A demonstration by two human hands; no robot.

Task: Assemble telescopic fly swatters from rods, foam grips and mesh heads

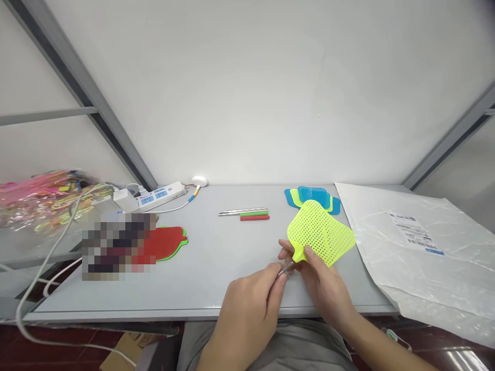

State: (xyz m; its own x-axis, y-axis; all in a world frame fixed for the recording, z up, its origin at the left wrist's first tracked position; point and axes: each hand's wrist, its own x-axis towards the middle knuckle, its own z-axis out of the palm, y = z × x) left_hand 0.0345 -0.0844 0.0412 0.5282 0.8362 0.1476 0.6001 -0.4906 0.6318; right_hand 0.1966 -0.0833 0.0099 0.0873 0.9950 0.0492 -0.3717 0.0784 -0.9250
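Note:
My right hand (325, 288) is closed on a yellow-green perforated fly swatter head (320, 232), thumb on top near its neck. A thin metal rod (286, 268) is pinched in my left hand (249, 309), and its tip meets the neck of the swatter head. Whether the tip is inside the neck I cannot tell. Most of the rod is hidden by my left fingers. Behind the swatter head lie more perforated pieces (312, 198), blue and yellow, in an overlapping pile. Metal rods (243, 211) rest mid-table beside a green stick (254, 213) and a red one (254, 218).
Left on the grey table (216, 278) are red and green flat pieces (166, 242), beside a blurred-out patch. A power strip (162, 194) with white cables stands behind, near bagged colourful items (50, 198). A white plastic mailer (417, 257) covers the right side and overhangs the front edge.

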